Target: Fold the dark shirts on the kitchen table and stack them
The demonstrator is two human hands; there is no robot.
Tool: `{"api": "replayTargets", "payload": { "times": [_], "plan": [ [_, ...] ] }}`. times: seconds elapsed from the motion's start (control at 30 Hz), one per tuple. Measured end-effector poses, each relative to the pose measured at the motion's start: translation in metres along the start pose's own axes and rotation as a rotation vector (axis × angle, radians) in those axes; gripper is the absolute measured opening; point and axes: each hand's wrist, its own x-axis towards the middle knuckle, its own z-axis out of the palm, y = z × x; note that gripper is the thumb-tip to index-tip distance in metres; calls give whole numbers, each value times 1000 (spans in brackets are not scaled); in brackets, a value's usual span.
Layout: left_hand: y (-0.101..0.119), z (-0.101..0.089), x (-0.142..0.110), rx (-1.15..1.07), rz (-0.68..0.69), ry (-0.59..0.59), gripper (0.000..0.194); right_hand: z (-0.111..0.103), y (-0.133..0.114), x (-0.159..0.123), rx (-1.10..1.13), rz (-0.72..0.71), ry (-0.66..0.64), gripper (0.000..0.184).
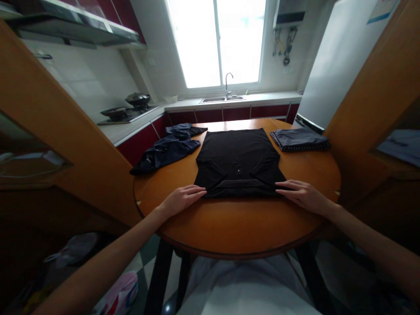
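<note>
A black top lies spread flat on the round wooden table, with a small light spot near its middle and a banded strip along its near edge. At the near left corner of the cloth, my left hand rests its stretched fingers on the edge. My right hand touches the near right corner, fingers extended and slightly apart. The undersides of both hands are hidden, as are the thumbs for the most part.
Crumpled dark blue clothing lies at the table's left side. A folded grey garment sits at the right. Beyond are a sink, a stove with pans and a fridge. Wooden door frames stand on both sides.
</note>
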Motion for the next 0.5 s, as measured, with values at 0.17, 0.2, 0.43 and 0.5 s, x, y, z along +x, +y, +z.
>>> {"api": "replayTargets", "payload": {
  "times": [0.17,0.2,0.43,0.5],
  "plan": [
    [3,-1,-1,54,53,25,34,1,3,-5,29,-15,40,36],
    [3,-1,-2,63,57,27,33,1,3,-6,36,-14,45,36],
    [13,-3,-10,89,20,7,33,-4,-3,-10,137,36,26,35],
    [21,-9,-12,88,10,3,32,-9,-8,-11,190,81,11,34]
  ]
}}
